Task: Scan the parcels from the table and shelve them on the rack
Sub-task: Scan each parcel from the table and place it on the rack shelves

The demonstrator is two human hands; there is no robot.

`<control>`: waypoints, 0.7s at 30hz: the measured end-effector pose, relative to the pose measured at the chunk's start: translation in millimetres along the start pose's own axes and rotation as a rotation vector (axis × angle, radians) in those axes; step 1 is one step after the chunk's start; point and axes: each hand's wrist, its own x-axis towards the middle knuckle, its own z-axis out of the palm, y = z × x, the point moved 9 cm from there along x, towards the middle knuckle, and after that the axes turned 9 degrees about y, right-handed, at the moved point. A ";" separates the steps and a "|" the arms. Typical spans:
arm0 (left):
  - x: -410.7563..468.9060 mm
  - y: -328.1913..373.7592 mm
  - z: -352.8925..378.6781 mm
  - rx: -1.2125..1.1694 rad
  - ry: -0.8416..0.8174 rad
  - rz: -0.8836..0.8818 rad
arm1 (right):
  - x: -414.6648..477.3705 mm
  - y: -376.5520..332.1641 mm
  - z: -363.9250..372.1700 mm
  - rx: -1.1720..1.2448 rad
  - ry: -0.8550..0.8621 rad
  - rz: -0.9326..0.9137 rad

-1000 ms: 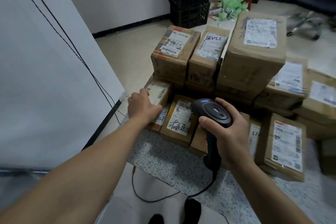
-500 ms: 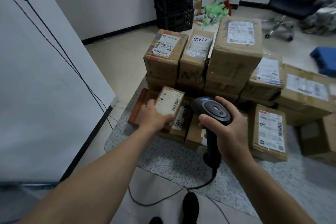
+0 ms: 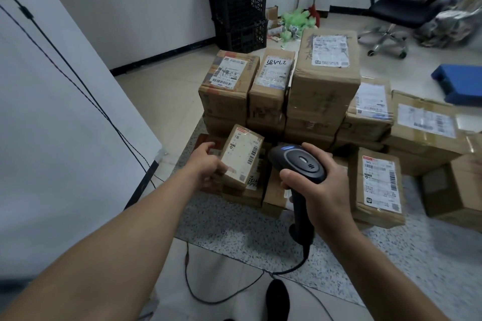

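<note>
Small parcel (image 3: 241, 156), lifted clear of the front row of boxes at the left end of the table (image 3: 234, 229), label face tilted up towards the camera. A second earlier it lay flat in that row under the left hand (image 3: 206, 164). Now that hand grips its left edge, thumb on the lower corner of the label and the other fingers apparently curled behind the box, where they are hidden. Just to its right is the scanner (image 3: 297, 161), head level with the label, with the right hand (image 3: 320, 190) wrapped round the handle and the thumb against the side of the head. The scanner has barely shifted, so it is the parcel that has been brought to it. The pick-up is judged complete and the scan comes next, though no beam can be made out on the barcode. Behind, the stacked parcels (image 3: 323, 86) wait untouched, and a flat parcel (image 3: 378, 185) lies to the right. The rack is out of view.
</note>
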 end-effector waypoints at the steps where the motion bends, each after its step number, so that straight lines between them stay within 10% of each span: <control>1: -3.1 4.2 -1.3 0.014 -0.022 0.031 | -1.4 -3.1 1.5 -0.003 -0.003 -0.010; 21: -126.0 145.0 -133.8 0.564 -0.047 0.536 | -107.7 -102.7 62.3 -0.218 -0.080 -0.255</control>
